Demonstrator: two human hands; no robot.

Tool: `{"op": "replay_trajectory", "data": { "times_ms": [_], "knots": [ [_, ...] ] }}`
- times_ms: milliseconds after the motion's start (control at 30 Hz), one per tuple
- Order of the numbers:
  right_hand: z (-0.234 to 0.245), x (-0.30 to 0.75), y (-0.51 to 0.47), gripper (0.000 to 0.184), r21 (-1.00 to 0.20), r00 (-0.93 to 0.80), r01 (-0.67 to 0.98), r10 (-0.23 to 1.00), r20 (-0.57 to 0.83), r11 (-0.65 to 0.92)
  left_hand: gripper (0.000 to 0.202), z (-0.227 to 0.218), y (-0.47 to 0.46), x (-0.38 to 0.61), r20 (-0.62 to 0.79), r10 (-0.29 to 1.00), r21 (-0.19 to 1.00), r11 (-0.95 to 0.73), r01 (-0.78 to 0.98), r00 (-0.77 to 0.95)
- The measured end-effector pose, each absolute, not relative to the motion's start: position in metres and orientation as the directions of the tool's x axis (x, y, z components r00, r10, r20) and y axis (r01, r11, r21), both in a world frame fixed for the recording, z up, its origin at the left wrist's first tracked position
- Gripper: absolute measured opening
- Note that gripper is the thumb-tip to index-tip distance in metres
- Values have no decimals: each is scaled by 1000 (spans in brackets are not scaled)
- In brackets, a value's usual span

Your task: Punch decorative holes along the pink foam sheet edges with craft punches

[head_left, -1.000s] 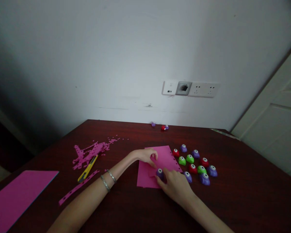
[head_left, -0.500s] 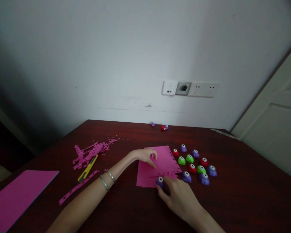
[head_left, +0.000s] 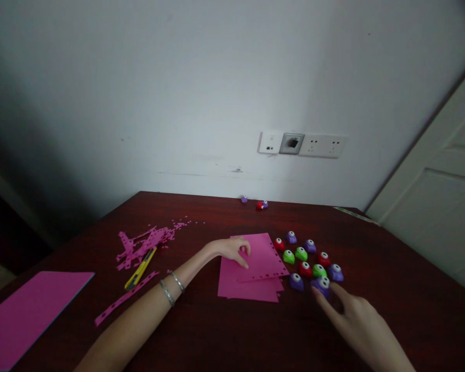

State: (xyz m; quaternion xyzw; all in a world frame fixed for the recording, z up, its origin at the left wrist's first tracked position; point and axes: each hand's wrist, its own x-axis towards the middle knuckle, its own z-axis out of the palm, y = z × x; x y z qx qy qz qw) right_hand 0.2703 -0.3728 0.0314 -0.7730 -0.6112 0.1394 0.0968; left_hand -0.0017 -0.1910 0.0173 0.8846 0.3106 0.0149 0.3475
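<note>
My left hand point(head_left: 234, 250) rests on a pink paper sheet point(head_left: 261, 253), its fingers bent and the thumb stretched out apart from them. Small punched holes run along the sheet's right and near edges. Beneath it more pink paper point(head_left: 248, 290) sticks out toward me. At the right, my right hand point(head_left: 346, 306) has its thumb and fingers closed around a purple paper punch point(head_left: 320, 285) with a white, eye-like button. Whether a second purple punch sits behind it, I cannot tell. Close by stand several punches: red point(head_left: 305, 268), green point(head_left: 319, 271) and purple point(head_left: 296, 281).
A yellow utility knife point(head_left: 140, 268) lies left of my left arm, beside a punched pink strip point(head_left: 126, 298) and a heap of pink scraps point(head_left: 147, 242). Larger pink sheets point(head_left: 34, 310) lie far left. Small punches point(head_left: 260, 205) stand against the wall, below the sockets point(head_left: 321, 145).
My right hand has moved right with the purple punch, from the near edge of the pink paper to the group of punches. My left hand has stayed on the paper.
</note>
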Motion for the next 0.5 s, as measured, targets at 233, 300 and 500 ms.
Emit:
{"op": "replay_trajectory", "data": {
  "times_ms": [233, 300, 500],
  "knots": [
    [17, 283, -381, 47, -264, 232, 923, 953, -194, -278, 45, 16, -190, -3, -208, 550, 634, -554, 539, 809],
    [13, 284, -379, 47, -255, 228, 928, 956, -183, -270, 45, 16, -190, -4, -202, 553, 638, -552, 537, 809],
    [3, 286, -374, 41, -266, 244, 924, 959, -142, -275, 44, 20, -194, -4, -204, 560, 660, -528, 535, 803]
  ]
}}
